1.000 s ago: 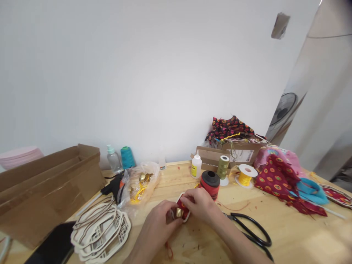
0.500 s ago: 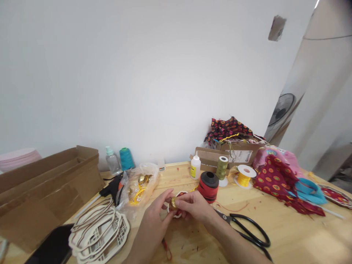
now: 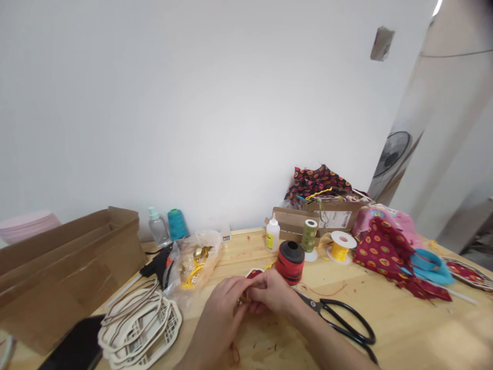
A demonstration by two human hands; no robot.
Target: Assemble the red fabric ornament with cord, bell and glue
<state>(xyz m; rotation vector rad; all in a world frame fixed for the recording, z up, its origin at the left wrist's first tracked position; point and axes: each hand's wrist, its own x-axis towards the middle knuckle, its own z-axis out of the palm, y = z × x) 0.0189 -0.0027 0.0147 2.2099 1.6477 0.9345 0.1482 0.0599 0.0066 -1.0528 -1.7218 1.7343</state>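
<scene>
Close together over the wooden table, my left hand (image 3: 226, 302) and my right hand (image 3: 270, 293) pinch a small gold bell (image 3: 245, 296) between their fingertips. Fingers cover most of the bell. Just beyond them a red patterned ornament (image 3: 254, 273) with a pale edge shows in part; the rest is hidden by my hands. A loop of red cord (image 3: 234, 355) hangs out below my left hand. A spool of red thread (image 3: 290, 263) with a black core stands right behind my right hand, and black-handled scissors (image 3: 342, 318) lie beside my right forearm.
At the left are a cardboard box (image 3: 77, 277), stacked wooden cutouts (image 3: 140, 326), a black glue gun (image 3: 157, 263) and a plastic bag (image 3: 210, 241) with bells. A glue bottle (image 3: 272, 236), green thread (image 3: 309, 235), a yellow spool (image 3: 339, 247) and red cloth (image 3: 381, 252) stand at the right.
The bell was in plain view between my fingertips; now my fingers have closed over it and hide most of it. My hands have drawn nearer together, and the view has shifted slightly.
</scene>
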